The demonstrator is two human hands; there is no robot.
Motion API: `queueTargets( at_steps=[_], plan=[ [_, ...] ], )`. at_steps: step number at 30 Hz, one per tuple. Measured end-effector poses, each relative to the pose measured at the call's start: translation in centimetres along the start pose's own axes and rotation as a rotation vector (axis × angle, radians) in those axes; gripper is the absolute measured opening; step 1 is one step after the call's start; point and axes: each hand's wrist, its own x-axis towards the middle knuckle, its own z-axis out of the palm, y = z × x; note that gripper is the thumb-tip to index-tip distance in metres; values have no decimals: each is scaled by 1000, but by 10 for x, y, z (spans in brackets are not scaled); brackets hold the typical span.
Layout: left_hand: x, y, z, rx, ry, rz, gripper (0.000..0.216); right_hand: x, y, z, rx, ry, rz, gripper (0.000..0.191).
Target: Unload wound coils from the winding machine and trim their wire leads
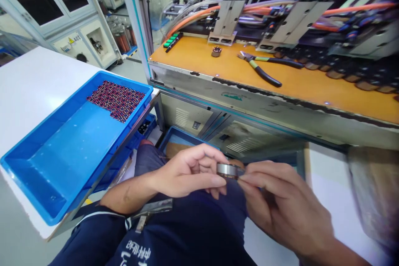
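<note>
Your left hand (187, 172) and right hand (280, 203) both pinch the small metal ring (227, 170) between their closed fingertips over your lap, its flat face tilted up, left hand slightly nearer.

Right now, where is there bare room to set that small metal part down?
The near half of the blue tray is bare; dark parts fill only its far corner. The orange bench is bare between the green strip and pliers, apart from one small round part. Its right edge is crowded with coils.
</note>
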Motion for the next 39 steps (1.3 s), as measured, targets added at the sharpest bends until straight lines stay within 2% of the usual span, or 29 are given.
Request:
queueTargets(
  at_steps=[4,8,10,12,14,16,17,19,23,26,28,29,31,33,35,37,39],
  plan=[
    [2,-4,4,-30,48,163,38,-6,3,-1,-37,-40,81,5],
    [4,-5,1,-144,67,260,50,-2,6,-4,-3,-97,25,9],
    [5,-5,-3,-198,74,198,50,2,5,-5,2,-118,-15,11],
    [4,-5,-6,-176,42,35,47,5,4,-5,14,-131,-34,13],
    [4,-6,-8,-130,-71,-155,44,8,2,-4,41,-158,-64,14],
    [2,-7,-9,-110,-158,-233,47,7,2,-3,41,-174,-93,15],
    [2,-8,-8,-105,-150,-218,49,6,3,-2,26,-180,-111,15],
    [0,-11,-7,-93,-50,-121,50,3,5,0,-41,-177,-87,15],
    [-3,-13,-5,-89,104,84,38,-2,9,5,-122,-133,-24,13],
    [-3,-9,-4,-113,118,268,32,3,6,6,-165,-112,29,18],
    [-2,-6,-6,-164,101,339,35,9,3,6,-143,-117,9,13],
    [-2,-5,-7,-195,102,331,34,12,2,5,-119,-120,-22,10],
    [0,-5,-10,-212,103,219,34,16,0,3,-68,-122,-87,6],
    [2,-6,-13,-178,12,29,39,18,0,1,-27,-116,-125,7],
    [2,-7,-14,-156,-103,-96,43,19,2,1,1,-130,-146,7],
    [1,-6,-13,-138,-117,-108,39,19,3,1,11,-137,-152,6],
    [0,-5,-10,-93,-31,-46,31,18,3,2,-5,-120,-140,6]
  ],
)
